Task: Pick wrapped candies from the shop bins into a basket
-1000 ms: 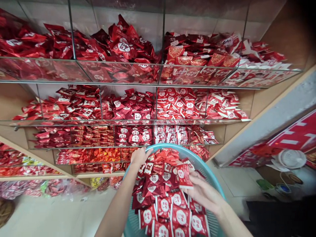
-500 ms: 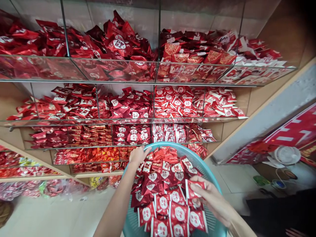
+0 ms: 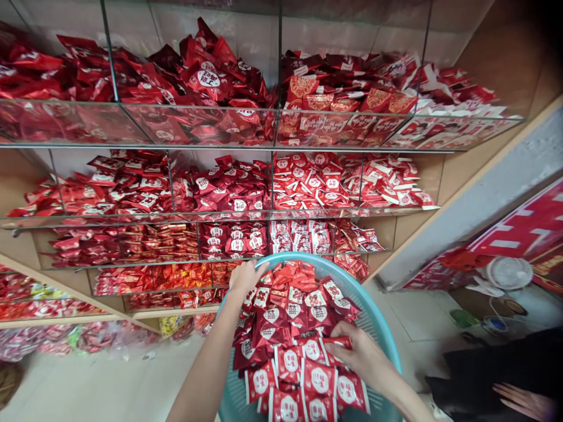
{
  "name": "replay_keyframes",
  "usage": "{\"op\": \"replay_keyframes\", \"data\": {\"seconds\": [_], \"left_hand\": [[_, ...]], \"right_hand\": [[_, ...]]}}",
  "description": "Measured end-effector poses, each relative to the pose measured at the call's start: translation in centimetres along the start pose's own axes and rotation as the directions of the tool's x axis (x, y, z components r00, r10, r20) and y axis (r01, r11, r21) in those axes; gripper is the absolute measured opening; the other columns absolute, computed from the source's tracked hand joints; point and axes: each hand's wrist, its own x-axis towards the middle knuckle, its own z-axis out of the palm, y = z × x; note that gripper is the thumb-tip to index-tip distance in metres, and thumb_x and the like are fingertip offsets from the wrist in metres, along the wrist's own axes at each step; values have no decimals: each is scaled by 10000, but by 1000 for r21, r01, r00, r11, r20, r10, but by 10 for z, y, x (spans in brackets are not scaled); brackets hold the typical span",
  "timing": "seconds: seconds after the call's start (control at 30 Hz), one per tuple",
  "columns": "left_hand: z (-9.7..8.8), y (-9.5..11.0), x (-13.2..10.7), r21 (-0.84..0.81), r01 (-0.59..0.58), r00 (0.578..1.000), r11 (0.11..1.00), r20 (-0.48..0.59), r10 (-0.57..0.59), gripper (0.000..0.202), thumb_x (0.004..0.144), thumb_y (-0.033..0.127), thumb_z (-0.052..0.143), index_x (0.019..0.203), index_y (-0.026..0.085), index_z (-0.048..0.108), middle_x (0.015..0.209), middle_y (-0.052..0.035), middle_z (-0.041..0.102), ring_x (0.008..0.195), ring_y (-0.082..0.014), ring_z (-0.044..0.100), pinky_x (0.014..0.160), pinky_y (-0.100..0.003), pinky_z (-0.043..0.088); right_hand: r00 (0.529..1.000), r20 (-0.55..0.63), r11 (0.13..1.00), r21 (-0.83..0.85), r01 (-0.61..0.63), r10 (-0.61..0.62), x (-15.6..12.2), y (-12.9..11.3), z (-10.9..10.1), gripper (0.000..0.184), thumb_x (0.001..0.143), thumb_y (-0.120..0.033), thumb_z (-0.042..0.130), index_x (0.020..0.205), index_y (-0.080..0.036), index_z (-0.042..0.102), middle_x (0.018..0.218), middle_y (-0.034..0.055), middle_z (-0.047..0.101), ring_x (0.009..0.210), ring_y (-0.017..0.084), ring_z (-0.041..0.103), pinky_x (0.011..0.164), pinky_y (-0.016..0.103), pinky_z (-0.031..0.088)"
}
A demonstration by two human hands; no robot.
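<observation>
A teal plastic basket (image 3: pixel 379 328) sits in front of me, heaped with red candy packets (image 3: pixel 288 328) printed with white round labels. My left hand (image 3: pixel 246 276) grips the basket's far left rim, fingers curled over the edge. Low in the basket, my right hand (image 3: pixel 363 357) lies closed on a red packet (image 3: pixel 336 343) among the others.
Glass shelves (image 3: pixel 264 143) with dividers rise ahead, packed with piles of red packets (image 3: pixel 220 82). A wooden side panel (image 3: pixel 484 76) stands at right. On the pale floor at lower right are a small white fan (image 3: pixel 505 272), cups and a dark object.
My right hand, which held a packet up above the pile, has come down and inward onto the packets. The left hand has stayed on the rim. The view drifted slightly.
</observation>
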Motion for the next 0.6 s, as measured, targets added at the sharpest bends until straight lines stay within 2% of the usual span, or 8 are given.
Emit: {"op": "replay_keyframes", "data": {"seconds": [0.2, 0.37, 0.47, 0.6], "left_hand": [[2, -1, 0, -11, 11, 1000, 1000, -18, -11, 715, 768, 673, 120, 937, 174, 603, 856, -122, 661, 826, -257, 623, 701, -324, 446], [5, -3, 0, -31, -6, 999, 1000, -47, 5, 713, 758, 685, 115, 905, 186, 603, 837, -121, 667, 801, -260, 627, 680, -332, 442], [5, -4, 0, -39, -3, 999, 999, -39, 2, 716, 759, 684, 122, 919, 184, 609, 849, -128, 666, 808, -258, 626, 682, -326, 438], [4, -4, 0, -49, -5, 1000, 999, -27, 4, 703, 767, 676, 129, 935, 191, 610, 860, -130, 666, 817, -259, 625, 697, -337, 440]], "right_hand": [[998, -58, 976, -211, -43, 31, -4, -2, -1, 220, 760, -454, 467, 779, -252, 551, 787, 23, 644, 789, 228, 594, 649, 291, 378], [993, -104, 912, -398, -98, 61, -10, -7, -11, 212, 768, -463, 452, 760, -272, 545, 783, 32, 659, 798, 262, 615, 614, 312, 383], [986, -163, 855, -509, -101, 20, -5, -19, -34, 258, 781, -501, 426, 810, -278, 554, 764, 47, 662, 770, 282, 626, 588, 325, 382], [956, -258, 790, -611, -51, -138, 19, -53, -92, 296, 816, -503, 376, 836, -261, 545, 655, 48, 642, 660, 274, 627, 509, 307, 353]]}}
